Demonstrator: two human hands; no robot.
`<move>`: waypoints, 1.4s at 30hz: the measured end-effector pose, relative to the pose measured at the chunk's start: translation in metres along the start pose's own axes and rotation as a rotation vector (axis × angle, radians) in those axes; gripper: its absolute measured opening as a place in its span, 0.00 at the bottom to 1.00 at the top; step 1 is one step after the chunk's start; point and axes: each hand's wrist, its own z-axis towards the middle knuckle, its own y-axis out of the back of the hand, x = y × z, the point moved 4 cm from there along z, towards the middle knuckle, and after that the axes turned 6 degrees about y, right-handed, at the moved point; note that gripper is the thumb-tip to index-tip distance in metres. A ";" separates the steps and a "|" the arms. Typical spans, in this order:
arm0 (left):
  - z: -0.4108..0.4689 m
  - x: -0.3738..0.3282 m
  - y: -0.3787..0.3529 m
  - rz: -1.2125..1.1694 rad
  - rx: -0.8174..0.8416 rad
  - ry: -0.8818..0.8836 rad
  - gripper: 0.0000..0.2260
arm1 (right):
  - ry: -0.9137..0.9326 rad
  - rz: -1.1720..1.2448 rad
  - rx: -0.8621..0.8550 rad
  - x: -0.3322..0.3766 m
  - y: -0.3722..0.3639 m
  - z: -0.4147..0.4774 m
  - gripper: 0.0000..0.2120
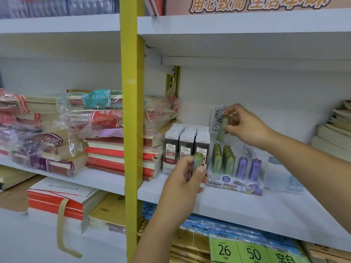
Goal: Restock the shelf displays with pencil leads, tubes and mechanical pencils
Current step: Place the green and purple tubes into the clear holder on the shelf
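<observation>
Left hand (182,185) fingers curled round green cylindrical tube (198,160), right hand (245,126) fingers pinching second green tube (222,130)

Landmark: yellow post (131,111), upright, mid-frame. Left of it, plastic-wrapped notebook bundles (38,130); a red-covered stack (106,154) butts against it. Lower left of it, brown paper packs (108,211). Far right of it, pale booklets (332,137), stacked. Upper right, orange banner (256,4); lower right, green price tags (247,251) reading 26 and 50

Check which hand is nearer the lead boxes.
Left. The left hand, gripping a green tube, is just in front of the lead boxes; the right hand is off to their right, over the tube display.
</observation>
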 end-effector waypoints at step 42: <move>-0.017 -0.011 -0.023 -0.064 0.106 0.073 0.09 | -0.053 0.521 0.109 0.022 0.012 -0.120 0.12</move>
